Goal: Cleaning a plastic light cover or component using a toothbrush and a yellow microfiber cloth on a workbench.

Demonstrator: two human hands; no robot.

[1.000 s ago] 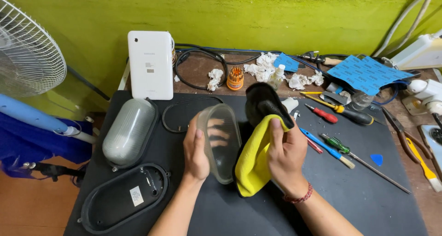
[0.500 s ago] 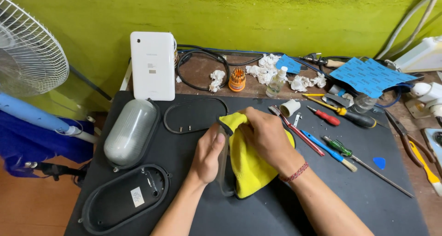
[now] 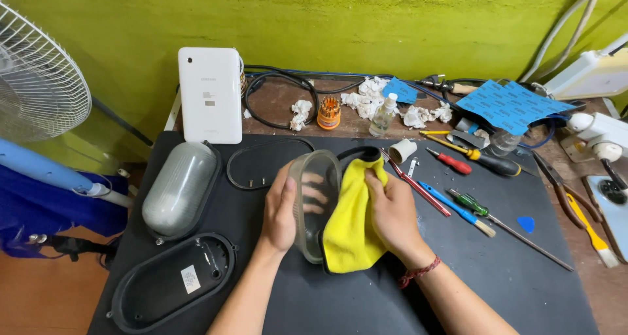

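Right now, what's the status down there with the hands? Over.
Left hand holds glass cover on edge. Right hand presses yellow cloth against it. Screwdrivers lie right of the hands, apart.

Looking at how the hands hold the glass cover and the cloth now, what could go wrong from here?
1. The glass cover stands on edge, held by the left hand alone on its outer side; it might slip and fall onto the black mat.
2. The right hand presses the yellow cloth near the rim, so a sharp edge could possibly cut fingers.
3. The screwdrivers lie close by; the cover could knock them.
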